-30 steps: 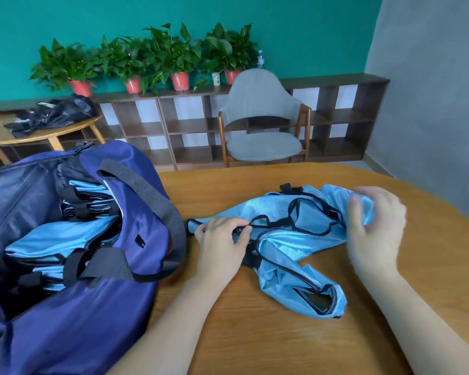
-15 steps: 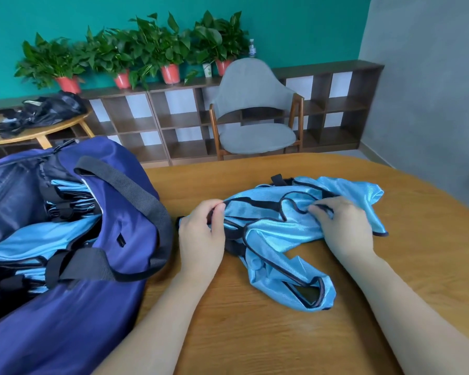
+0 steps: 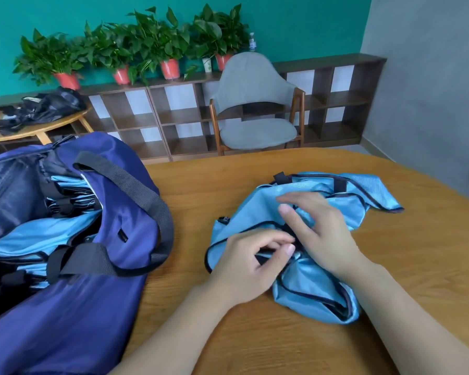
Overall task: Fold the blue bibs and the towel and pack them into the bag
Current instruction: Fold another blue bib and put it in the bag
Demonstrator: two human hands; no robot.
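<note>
On the wooden table [image 3: 255, 334], left hand [image 3: 244, 263] pinches the blue bib [image 3: 309, 282], right hand [image 3: 317, 231] spread, beside the bag [image 3: 65, 307].

Bright, even, soft light fills the room with faint shadows, a mild sheen on the blue bib [image 3: 312, 282], motion blur on the right hand [image 3: 313, 228], and wide-angle bending of the shelf [image 3: 173, 125] toward the edges.

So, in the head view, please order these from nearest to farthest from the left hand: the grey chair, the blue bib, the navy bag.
1. Blue bib: under the left hand, which pinches it.
2. Navy bag: on the table, to the left.
3. Grey chair: beyond the table, by the shelves.
</note>
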